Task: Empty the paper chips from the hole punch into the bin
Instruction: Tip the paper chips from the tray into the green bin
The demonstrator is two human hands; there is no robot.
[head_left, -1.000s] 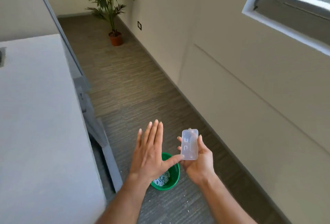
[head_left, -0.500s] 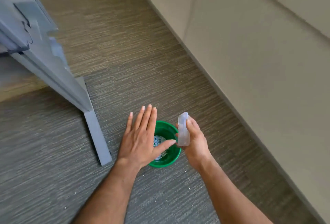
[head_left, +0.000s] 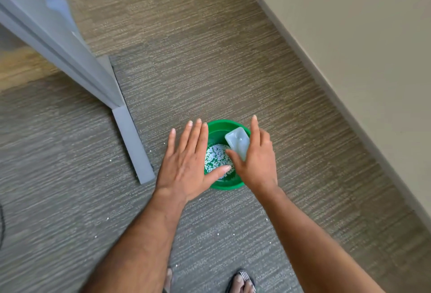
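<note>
Left hand (head_left: 186, 166): flat, fingers (head_left: 194, 136) spread, holding nothing, over bin's left rim.
Right hand (head_left: 255, 162): fingers grasping translucent chip tray (head_left: 238, 143) above bin.
Green bin (head_left: 218, 127): on carpet, paper chips (head_left: 215, 157) inside.

green bin (head_left: 221, 129) holding white paper chips (head_left: 215, 156); translucent whitish tray (head_left: 238, 142); grey-brown streaked carpet (head_left: 210, 71); beige wall (head_left: 361, 24); black-and-white striped sandal (head_left: 242, 280).
</note>
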